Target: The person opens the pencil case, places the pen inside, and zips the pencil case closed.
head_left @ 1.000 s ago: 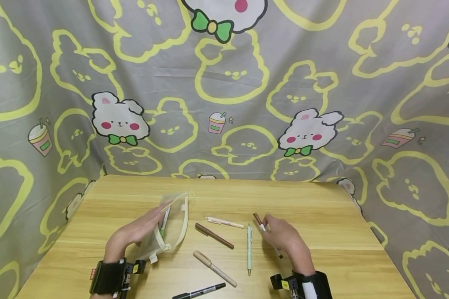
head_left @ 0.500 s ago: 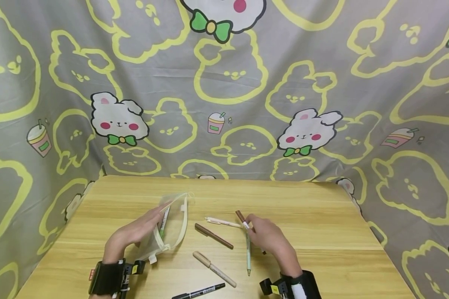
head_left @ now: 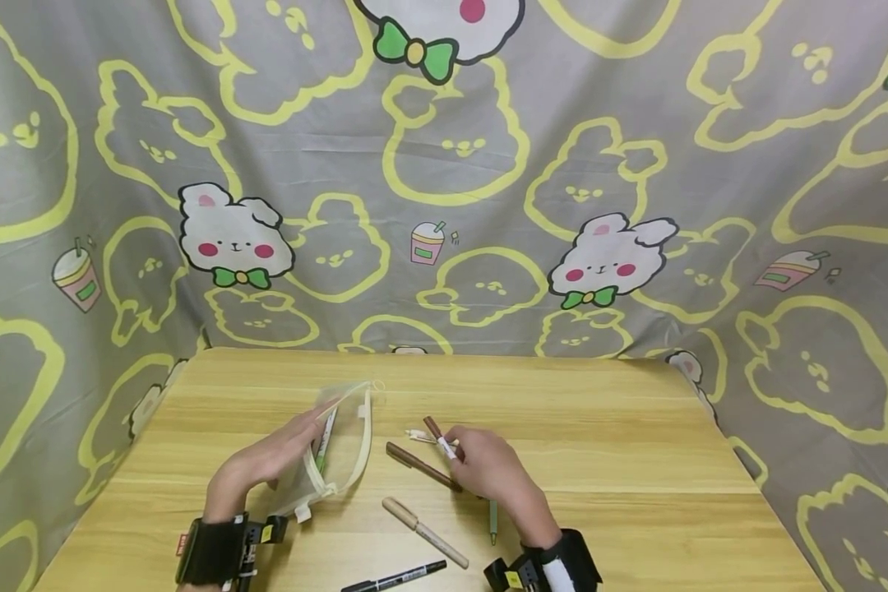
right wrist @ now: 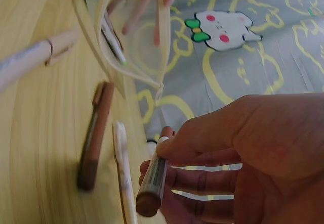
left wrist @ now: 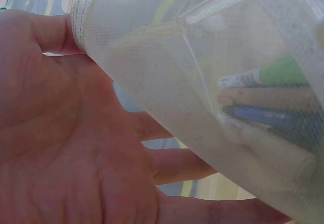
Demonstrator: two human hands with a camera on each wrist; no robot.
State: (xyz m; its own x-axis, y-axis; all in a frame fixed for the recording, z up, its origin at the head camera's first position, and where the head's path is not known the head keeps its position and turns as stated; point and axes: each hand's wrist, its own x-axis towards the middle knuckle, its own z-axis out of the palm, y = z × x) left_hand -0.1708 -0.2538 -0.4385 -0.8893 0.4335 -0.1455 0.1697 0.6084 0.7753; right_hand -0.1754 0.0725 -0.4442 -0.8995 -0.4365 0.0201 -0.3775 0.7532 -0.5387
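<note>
Pinching a brown-and-white marker (head_left: 440, 440) narrowly between thumb and fingers of the right hand (head_left: 484, 469), held slanted over the middle of the table (head_left: 614, 395), overlapping a pale click pen (right wrist: 123, 168) in the head view. Spreading the left hand (head_left: 284, 450) wide, fingers long and straight, against a mesh zip pouch (head_left: 367, 436) nearer the table's left edge than its right, mouth towards the middle.

Likeliest trouble, judging from that slant: clipping the zip rim instead of passing cleanly through the mouth. Also possible: losing the opening altogether, because of soft walls and apparently more propping than gripping on the left. Once past the rim, perhaps butting against the green-and-white marker (head_left: 326, 440) inside, or jamming among the other pens visible through the mesh. With too low a carry, perhaps sweeping the pale click pen or the dark brown pen (head_left: 420, 465) towards the left edge. Nearer the front edge, outside the view, less danger for the beige pen (head_left: 425, 533) and the black pen (head_left: 395, 576), barring a careless wrist
</note>
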